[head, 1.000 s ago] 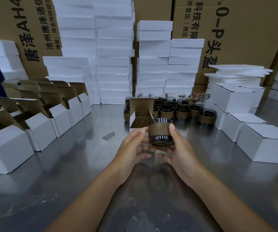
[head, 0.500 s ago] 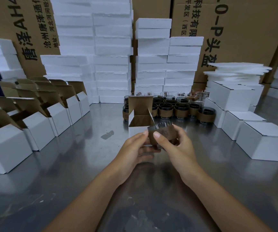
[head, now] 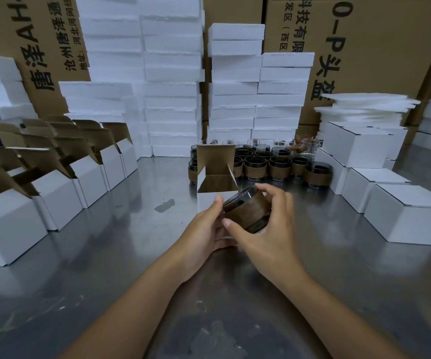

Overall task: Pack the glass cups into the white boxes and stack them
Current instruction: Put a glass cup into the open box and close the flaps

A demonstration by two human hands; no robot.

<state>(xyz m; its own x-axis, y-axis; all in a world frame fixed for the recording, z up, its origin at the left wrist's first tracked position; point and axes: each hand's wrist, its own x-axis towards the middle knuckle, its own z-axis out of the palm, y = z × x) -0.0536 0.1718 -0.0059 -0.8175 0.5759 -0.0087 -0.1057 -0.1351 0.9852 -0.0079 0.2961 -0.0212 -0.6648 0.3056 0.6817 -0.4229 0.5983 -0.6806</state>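
Gripping the tilted glass cup (head: pixel 245 211) at frame centre, the right hand (head: pixel 268 234) should be squaring it over the open white box (head: pixel 207 200) the left hand (head: pixel 204 230) is clasping.

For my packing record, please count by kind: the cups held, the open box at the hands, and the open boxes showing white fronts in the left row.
Dark glass cup with brown paper sleeve, in the right hand: 1
Open white cardboard box behind it: 1
Open white cardboard boxes, left row: 5
Total: 7
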